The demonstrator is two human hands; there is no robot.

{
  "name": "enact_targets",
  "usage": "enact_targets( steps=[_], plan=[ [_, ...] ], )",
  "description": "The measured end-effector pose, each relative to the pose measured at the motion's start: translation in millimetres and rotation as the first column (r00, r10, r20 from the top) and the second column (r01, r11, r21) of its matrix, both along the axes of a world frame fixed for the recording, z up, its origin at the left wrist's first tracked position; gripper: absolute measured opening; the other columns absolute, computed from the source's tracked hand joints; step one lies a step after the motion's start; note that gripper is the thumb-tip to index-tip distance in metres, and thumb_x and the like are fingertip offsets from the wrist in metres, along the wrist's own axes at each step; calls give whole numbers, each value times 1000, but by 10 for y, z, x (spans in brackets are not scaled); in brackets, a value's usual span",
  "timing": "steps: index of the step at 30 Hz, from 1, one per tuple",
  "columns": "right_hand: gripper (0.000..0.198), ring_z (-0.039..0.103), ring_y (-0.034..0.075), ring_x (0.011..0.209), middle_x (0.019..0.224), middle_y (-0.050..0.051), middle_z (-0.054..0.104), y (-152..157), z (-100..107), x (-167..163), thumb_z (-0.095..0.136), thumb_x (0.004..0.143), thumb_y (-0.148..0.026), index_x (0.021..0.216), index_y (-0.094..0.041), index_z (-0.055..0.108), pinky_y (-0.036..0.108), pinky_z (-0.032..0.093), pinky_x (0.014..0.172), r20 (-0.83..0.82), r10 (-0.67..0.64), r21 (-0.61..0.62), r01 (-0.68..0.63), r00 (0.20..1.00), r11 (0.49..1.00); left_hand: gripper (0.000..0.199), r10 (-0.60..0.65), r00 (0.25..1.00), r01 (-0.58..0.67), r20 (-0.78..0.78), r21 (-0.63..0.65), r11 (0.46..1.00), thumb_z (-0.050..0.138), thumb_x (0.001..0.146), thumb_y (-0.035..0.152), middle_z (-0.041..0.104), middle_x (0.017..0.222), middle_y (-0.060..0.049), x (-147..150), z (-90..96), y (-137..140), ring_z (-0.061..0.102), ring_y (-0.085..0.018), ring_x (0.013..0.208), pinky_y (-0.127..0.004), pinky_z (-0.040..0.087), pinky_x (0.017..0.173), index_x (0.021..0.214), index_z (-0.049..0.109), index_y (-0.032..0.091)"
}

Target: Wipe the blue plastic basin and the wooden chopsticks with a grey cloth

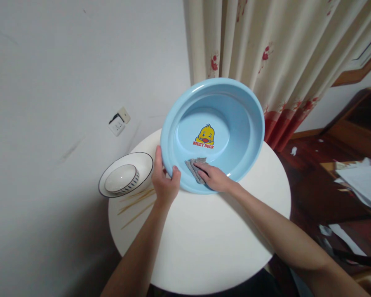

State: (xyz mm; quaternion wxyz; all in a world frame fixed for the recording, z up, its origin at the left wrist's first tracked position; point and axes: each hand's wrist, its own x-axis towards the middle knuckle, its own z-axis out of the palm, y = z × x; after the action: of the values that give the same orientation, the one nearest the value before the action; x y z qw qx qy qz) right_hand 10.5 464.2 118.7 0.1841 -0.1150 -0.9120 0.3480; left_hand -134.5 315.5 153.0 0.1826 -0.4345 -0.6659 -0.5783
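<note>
Bare right forearm (pixel 275 227) nearest, slanting in from lower right; left forearm (pixel 145 251) opposite. Left hand (pixel 166 181) clasps the near-left rim of a large pale-blue plastic basin (pixel 243 123), thumb on the inner face; most other fingers out of sight behind. Right hand (pixel 215 178) bunched on a folded grey cloth (pixel 194 170), pressing it to the basin's inner lower wall. Basin tilted, mouth toward the viewer, over the far part of a round white table (pixel 204 251); cannot tell whether its underside touches. Yellow duck print (pixel 205 135) on its floor. To the left: dark-rimmed white plate (pixel 146 161), patterned white bowl (pixel 120 177) inside it, thin tan sticks (pixel 136 204) beside. Step in hand, by my reading: wiping the interior. Next move would call for a firm rim hold, cloth worked along the wall.
</note>
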Motion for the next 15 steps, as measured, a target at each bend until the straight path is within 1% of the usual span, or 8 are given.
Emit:
enact_targets(
  steps=[2, 5, 8, 10, 13, 15],
  plan=[
    [50, 54, 25, 143, 157, 8, 56, -4, 22, 18, 39, 108, -36, 154, -22, 52, 43, 44, 119, 56, -39, 27, 37, 998, 999, 83, -4, 1000, 4, 6, 16, 1000, 64, 86, 26, 42, 166, -16, 5, -4, 3, 42, -33, 153, -37, 52, 114, 163, 35, 16],
    [45, 59, 28, 137, 152, 10, 61, 3, 96, 65, 41, 107, -33, 148, -21, 57, 43, 46, 115, 169, -128, 127, 107, 977, 986, 82, -5, 1000, 5, 5, 37, 999, 64, 86, 26, 44, 165, -16, -2, -19, 0, 45, -32, 151, -36, 51, 114, 162, 37, 17],
    [38, 63, 32, 129, 140, 16, 67, 20, 177, 107, 45, 105, -27, 135, -18, 66, 45, 45, 113, 279, -268, 230, 207, 922, 951, 81, 15, 1000, -15, -3, 36, 999, 63, 87, 29, 46, 164, -16, -23, -39, -10, 49, -31, 148, -36, 52, 113, 162, 37, 16],
    [35, 64, 34, 127, 137, 18, 69, 26, 208, 119, 47, 104, -26, 131, -17, 67, 47, 43, 113, 308, -335, 274, 254, 890, 928, 80, 26, 1000, -26, -9, 30, 999, 63, 88, 31, 46, 163, -17, -35, -49, -17, 50, -31, 147, -37, 53, 112, 162, 37, 16],
    [33, 63, 35, 128, 138, 18, 68, 22, 214, 110, 48, 103, -25, 129, -17, 67, 48, 42, 114, 302, -357, 300, 268, 884, 916, 79, 39, 999, -39, -11, 28, 999, 62, 88, 32, 46, 163, -18, -39, -53, -24, 50, -32, 148, -37, 53, 111, 162, 37, 15],
    [32, 64, 34, 127, 136, 16, 69, 15, 199, 97, 48, 103, -24, 126, -18, 69, 47, 44, 113, 287, -333, 283, 253, 898, 925, 79, 36, 999, -36, -7, 42, 999, 63, 87, 30, 45, 164, -18, -32, -52, -25, 48, -32, 149, -36, 53, 111, 161, 39, 15]
  ],
)
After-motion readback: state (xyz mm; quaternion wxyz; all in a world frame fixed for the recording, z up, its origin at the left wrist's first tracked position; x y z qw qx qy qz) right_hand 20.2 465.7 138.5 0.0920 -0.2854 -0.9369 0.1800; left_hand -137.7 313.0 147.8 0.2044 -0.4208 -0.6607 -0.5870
